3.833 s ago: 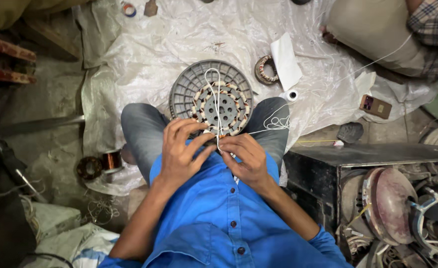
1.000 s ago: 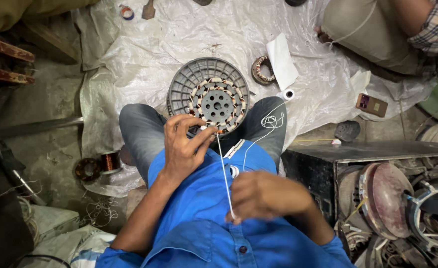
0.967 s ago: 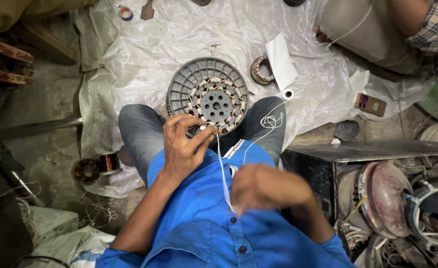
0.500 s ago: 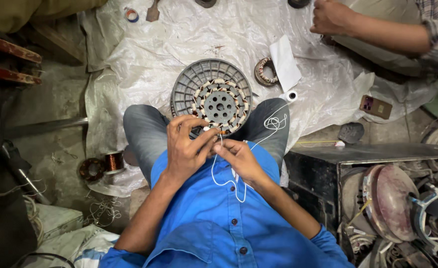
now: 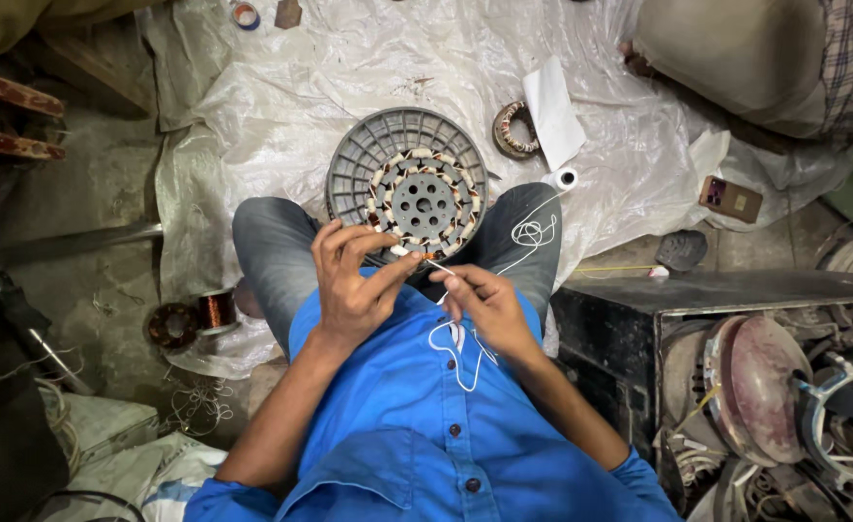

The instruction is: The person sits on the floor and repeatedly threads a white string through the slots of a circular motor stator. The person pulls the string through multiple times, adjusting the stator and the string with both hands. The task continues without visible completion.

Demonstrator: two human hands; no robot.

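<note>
A round grey fan motor stator (image 5: pixel 409 184) with copper windings rests between my knees on the white plastic sheet (image 5: pixel 368 68). My left hand (image 5: pixel 349 285) pinches a white insulating sleeve at the stator's near edge. My right hand (image 5: pixel 480 302) grips the white thread (image 5: pixel 455 353), which loops over my blue shirt and runs back to a tangle of thread (image 5: pixel 533 232) on my right knee. Both hands meet just below the stator.
A copper wire spool (image 5: pixel 216 311) lies at my left. A small wound stator ring (image 5: pixel 512 130), white paper (image 5: pixel 552 111), a thread roll (image 5: pixel 567 179) and a phone (image 5: pixel 731 198) lie on the sheet. A black box (image 5: pixel 717 300) with fan parts stands right. Another person sits top right.
My right hand, pulled back toward my chest a second ago drawing the thread taut, has returned to the stator's edge beside my left hand. The thread now hangs slack. The other person's arm has withdrawn.
</note>
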